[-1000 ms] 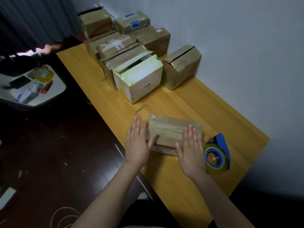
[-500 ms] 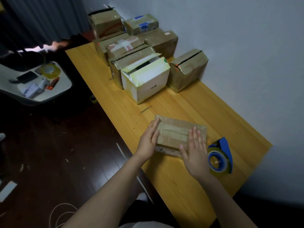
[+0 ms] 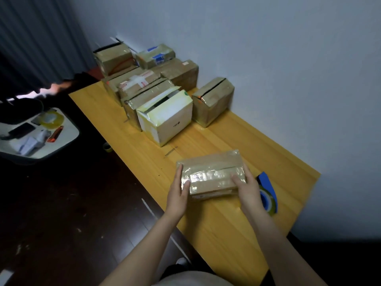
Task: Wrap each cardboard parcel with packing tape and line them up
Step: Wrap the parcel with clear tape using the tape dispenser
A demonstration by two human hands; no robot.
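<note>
Pale wall meets a yellow wooden table that runs from the near edge toward the far corner, with dark floor to the left and a grey curtain behind.

Head view: a flat parcel wrapped in glossy tape lies crosswise at the near end of the table. Whether it rests on the wood or is raised a little cannot be told. The left hand grips its left end, thumb on the top face and fingers along the side. The right hand grips the right end the same way, thumb on top.

Just beside the right hand stands a blue tape dispenser with a roll of clear tape in it.

Farther along the table is a cluster of parcels. A white box with a partly open flap is nearest, and brown boxes sit packed behind it toward the corner. One brown box sits apart against the wall.

Off to the left, a white side table carries a tape roll and an orange cutter.
</note>
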